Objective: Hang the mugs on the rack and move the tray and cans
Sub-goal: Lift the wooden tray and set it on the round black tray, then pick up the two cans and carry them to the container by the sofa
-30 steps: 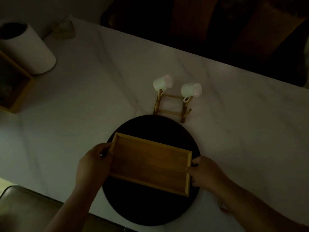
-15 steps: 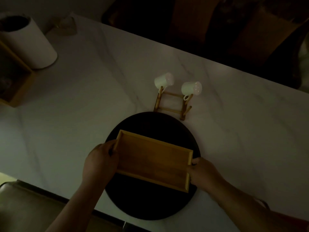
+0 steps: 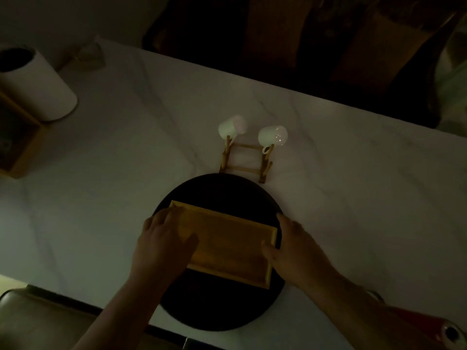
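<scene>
The table (image 3: 106, 188) is white marble with faint grey veining; dim light gives it a greenish-grey cast toward its left edge. The round mat (image 3: 219, 309) at the near edge is plain black. The tray (image 3: 227, 246) lying on it is golden-brown wood, unpatterned. The rack (image 3: 243, 161) behind the mat is light tan wood. Both mugs (image 3: 231, 128) on the rack are glossy white, unmarked. The cylinder (image 3: 38, 89) near the far left corner is white with a black top. The box (image 3: 22, 145) at the left edge is brown wood. A red object (image 3: 429, 329), unidentifiable, lies at the near right corner.
</scene>
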